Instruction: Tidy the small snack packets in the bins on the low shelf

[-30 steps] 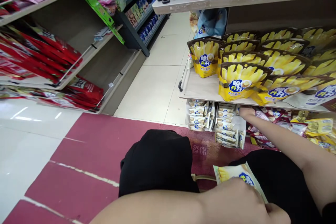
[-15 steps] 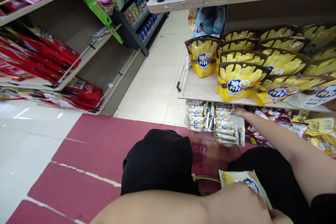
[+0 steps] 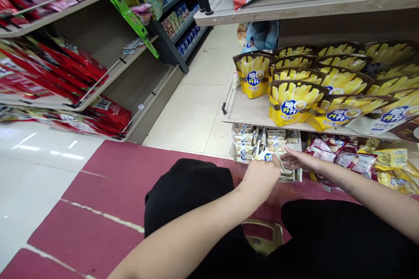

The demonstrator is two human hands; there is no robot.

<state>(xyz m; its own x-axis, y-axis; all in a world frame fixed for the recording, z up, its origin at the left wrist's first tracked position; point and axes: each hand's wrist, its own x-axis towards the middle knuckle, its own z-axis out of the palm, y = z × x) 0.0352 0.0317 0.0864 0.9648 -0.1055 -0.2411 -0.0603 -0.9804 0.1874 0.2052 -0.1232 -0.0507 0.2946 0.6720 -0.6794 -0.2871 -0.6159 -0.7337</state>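
Observation:
My left hand (image 3: 262, 181) is closed on a small pale snack packet (image 3: 266, 155) with a blue logo, held over the white boxes under the low shelf. Just right of it, my right hand (image 3: 299, 159) has its fingers stretched out and holds nothing that I can see. It hovers by the right box of snack packets (image 3: 276, 136), which both hands partly cover. Beside that stands the left box of similar packets (image 3: 244, 139), filled in stacked rows.
Yellow snack pouches (image 3: 291, 104) stand on the low shelf (image 3: 242, 115) above the boxes. Loose maroon and yellow packets (image 3: 356, 159) lie to the right. At left, a rack holds red bags (image 3: 114, 111). A yellowish-framed object (image 3: 276, 233) sits between my knees on the red mat (image 3: 108, 170).
My left hand has moved forward from my lap to the boxes with the snack packet. My right hand has come out from beside the right box and opened near the left hand.

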